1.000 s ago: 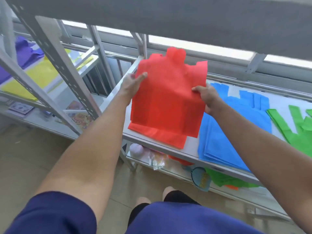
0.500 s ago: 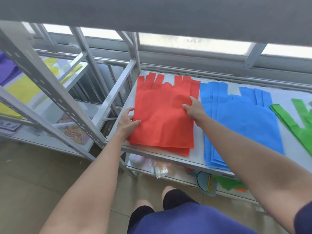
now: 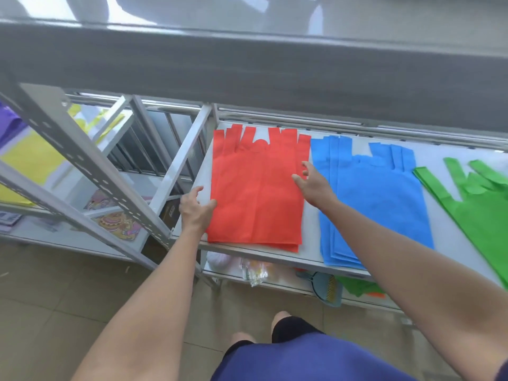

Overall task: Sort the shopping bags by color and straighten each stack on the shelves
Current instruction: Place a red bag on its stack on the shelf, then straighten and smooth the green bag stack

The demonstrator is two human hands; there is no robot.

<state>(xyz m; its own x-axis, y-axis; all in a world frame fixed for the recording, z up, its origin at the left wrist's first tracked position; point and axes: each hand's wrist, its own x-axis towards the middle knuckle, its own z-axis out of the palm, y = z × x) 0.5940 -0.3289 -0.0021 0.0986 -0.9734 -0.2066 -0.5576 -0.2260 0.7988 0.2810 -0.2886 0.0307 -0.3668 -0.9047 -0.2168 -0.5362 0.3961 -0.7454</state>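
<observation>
Green bags point(image 3: 479, 221) cropped right; left hand point(image 3: 195, 213) maybe touching red stack point(image 3: 255, 193).

Shelf point(image 3: 312, 237) mid-frame, first bag stack point(image 3: 255, 193) at its left end, second stack point(image 3: 379, 204) just right, third stack point(image 3: 483, 215) at frame's right edge

The white shelf point(image 3: 312, 237) carries red bags point(image 3: 255, 193), blue bags point(image 3: 376, 207) and green bags point(image 3: 478, 213) (flat stacks).

Red stack point(image 3: 255, 193) — left hand point(image 3: 195, 211), right hand point(image 3: 314, 184) flanking.
</observation>
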